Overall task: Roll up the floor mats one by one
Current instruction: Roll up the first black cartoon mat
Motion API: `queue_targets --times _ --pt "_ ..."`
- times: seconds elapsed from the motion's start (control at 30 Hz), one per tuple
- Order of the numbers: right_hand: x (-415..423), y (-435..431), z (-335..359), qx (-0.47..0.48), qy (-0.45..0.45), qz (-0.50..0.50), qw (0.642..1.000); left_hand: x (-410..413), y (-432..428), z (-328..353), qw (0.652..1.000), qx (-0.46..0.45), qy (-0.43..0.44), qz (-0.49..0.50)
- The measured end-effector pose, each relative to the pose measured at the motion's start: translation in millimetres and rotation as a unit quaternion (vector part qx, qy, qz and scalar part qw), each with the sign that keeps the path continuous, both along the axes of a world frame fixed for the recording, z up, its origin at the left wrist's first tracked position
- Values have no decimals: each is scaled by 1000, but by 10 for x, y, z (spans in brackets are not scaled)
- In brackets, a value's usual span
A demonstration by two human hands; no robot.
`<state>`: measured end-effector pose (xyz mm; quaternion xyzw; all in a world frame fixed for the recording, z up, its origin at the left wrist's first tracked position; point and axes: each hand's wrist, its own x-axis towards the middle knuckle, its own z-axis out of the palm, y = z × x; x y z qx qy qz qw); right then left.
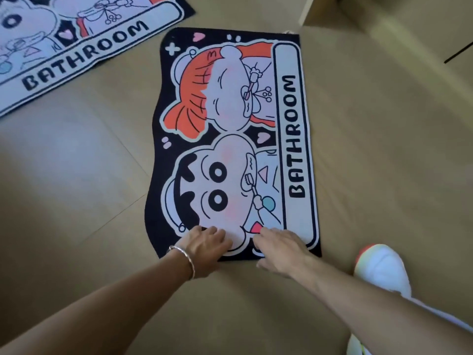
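Floor [76,175] bears near mat [230,139], far mat [76,47], seemingly a shoe [381,267].

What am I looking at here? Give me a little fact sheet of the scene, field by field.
Setting: tan floor
Main item: cartoon BATHROOM mat, lying flat, not yet rolled
Hands: left hand and right hand both rest on its near edge
Wrist: bracelet on the left
Other mat: second BATHROOM mat, flat, upper left, partly out of view
Also: white shoe, lower right

2nd mat [76,55] cut off by top/left edges; white shoe [378,267] blurred, details unreadable.
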<state>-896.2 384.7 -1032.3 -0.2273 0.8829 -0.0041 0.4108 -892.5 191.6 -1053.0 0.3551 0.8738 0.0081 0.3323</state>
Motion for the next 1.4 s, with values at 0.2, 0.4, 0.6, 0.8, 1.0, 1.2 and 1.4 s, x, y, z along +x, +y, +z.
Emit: queue_targets --times 0.2,0.4,0.6,0.8,1.0,1.2,1.4 --pt "-72 19 -38 -23 25 -18 999 -98 -39 28 995 35 -8 94" --pt "-63 117 24 -81 24 -63 994 -187 -19 19 988 -5 -26 155" --pt "-31 126 -171 -122 122 -59 983 -90 -75 -40 992 27 87 88" --pt "29 225 -254 -104 152 15 983 -8 -139 -117 982 40 180 -32" --pt "43 217 -336 -81 164 -7 983 -43 -45 -71 989 48 127 53" --pt "-67 245 -350 -128 103 -75 983 -178 -44 -65 980 26 51 192" --pt "-132 181 -339 -113 138 -91 980 -214 -59 -144 978 51 102 173"
